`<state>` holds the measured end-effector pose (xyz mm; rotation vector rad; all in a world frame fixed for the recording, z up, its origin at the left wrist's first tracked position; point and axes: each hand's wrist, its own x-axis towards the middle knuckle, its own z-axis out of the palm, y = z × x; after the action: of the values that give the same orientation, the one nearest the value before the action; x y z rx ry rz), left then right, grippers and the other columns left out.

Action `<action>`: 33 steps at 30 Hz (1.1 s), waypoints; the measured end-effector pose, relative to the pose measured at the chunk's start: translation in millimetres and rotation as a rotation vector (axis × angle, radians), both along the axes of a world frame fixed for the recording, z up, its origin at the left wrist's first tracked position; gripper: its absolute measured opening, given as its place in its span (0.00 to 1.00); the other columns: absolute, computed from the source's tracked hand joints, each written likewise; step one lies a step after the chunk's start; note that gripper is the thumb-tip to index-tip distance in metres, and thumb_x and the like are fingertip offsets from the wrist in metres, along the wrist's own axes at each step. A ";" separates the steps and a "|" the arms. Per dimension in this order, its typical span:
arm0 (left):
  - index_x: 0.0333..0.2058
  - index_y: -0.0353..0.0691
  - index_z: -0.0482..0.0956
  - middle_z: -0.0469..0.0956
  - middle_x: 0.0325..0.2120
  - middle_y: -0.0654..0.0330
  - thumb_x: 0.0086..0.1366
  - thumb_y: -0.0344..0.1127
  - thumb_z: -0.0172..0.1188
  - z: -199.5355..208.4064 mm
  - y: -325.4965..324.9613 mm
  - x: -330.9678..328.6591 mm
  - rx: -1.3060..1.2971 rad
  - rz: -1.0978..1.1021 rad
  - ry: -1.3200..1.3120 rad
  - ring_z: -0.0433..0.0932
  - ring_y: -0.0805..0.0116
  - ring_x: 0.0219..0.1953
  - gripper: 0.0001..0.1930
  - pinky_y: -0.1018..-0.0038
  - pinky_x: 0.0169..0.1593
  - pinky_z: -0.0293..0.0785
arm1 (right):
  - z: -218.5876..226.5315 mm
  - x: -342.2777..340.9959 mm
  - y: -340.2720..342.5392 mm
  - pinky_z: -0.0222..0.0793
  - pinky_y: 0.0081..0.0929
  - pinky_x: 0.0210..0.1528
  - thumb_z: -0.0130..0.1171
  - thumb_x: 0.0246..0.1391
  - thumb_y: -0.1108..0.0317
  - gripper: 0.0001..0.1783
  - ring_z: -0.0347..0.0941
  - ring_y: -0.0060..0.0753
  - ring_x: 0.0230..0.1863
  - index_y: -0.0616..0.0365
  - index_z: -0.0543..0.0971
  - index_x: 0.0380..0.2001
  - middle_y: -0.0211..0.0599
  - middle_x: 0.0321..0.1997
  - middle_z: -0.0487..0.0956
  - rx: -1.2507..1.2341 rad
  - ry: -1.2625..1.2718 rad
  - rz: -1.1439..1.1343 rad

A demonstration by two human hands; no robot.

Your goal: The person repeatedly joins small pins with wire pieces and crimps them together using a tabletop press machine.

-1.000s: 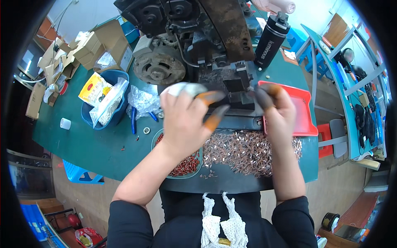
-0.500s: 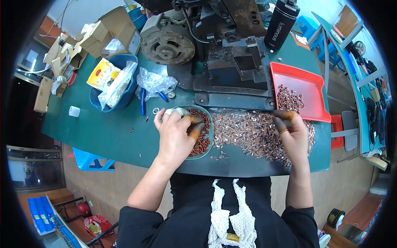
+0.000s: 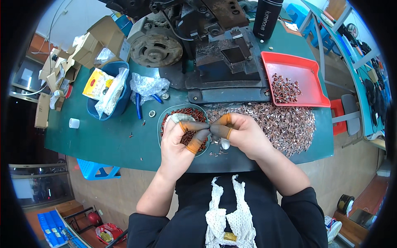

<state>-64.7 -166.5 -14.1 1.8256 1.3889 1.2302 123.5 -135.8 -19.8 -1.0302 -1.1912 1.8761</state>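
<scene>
My left hand (image 3: 171,144) and my right hand (image 3: 250,138) meet fingertip to fingertip above the right rim of a pale green plastic bowl (image 3: 159,129). Thumb and forefinger are pinched together on each, sheathed in grey and orange finger covers. Whatever lies between the tips is too small to make out. Small red-brown cylindrical parts (image 3: 188,112) fill the bowl, partly covered by my left hand. A wide heap of small coppery metal pieces (image 3: 289,130) spreads over the table to the right, behind and beyond my right hand.
A red tray (image 3: 310,89) holding small red-brown and metallic parts stands behind the heap. A heavy dark machine (image 3: 227,66) rises at the back, beside a black bottle (image 3: 266,20). Leftward are a blue basin (image 3: 124,97), crumpled plastic (image 3: 149,84), blue-handled pliers (image 3: 139,107) and cardboard boxes (image 3: 84,49).
My right hand has come left from the heap's far end beside the tray to meet my left hand. My left fingers have risen from inside the bowl to its right rim.
</scene>
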 end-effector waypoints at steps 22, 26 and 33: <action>0.34 0.37 0.80 0.75 0.34 0.62 0.55 0.26 0.69 -11.2 -4.9 3.7 -0.154 -0.074 -0.341 0.73 0.69 0.38 0.08 0.75 0.45 0.69 | -5.7 43.6 -40.8 0.74 0.27 0.32 0.70 0.44 0.68 0.08 0.78 0.37 0.30 0.51 0.84 0.31 0.34 0.32 0.80 0.851 -0.764 0.094; 0.34 0.37 0.79 0.75 0.34 0.62 0.56 0.26 0.68 -10.7 -5.8 4.7 -0.155 -0.105 -0.330 0.73 0.69 0.39 0.08 0.74 0.45 0.69 | -10.0 31.7 -49.0 0.74 0.30 0.30 0.69 0.42 0.68 0.08 0.77 0.36 0.29 0.49 0.84 0.29 0.31 0.32 0.79 1.015 -0.787 0.111; 0.33 0.37 0.79 0.75 0.33 0.62 0.55 0.26 0.69 -8.1 -9.9 2.9 -0.126 -0.055 -0.344 0.73 0.68 0.39 0.08 0.74 0.45 0.68 | -7.4 49.4 -48.2 0.73 0.33 0.30 0.67 0.43 0.70 0.08 0.76 0.37 0.31 0.48 0.82 0.31 0.31 0.33 0.76 1.105 -0.836 0.259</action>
<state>-61.8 -176.4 -22.2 1.4742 1.1864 1.3229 172.9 -184.0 -27.2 -0.9837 -2.4958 0.5740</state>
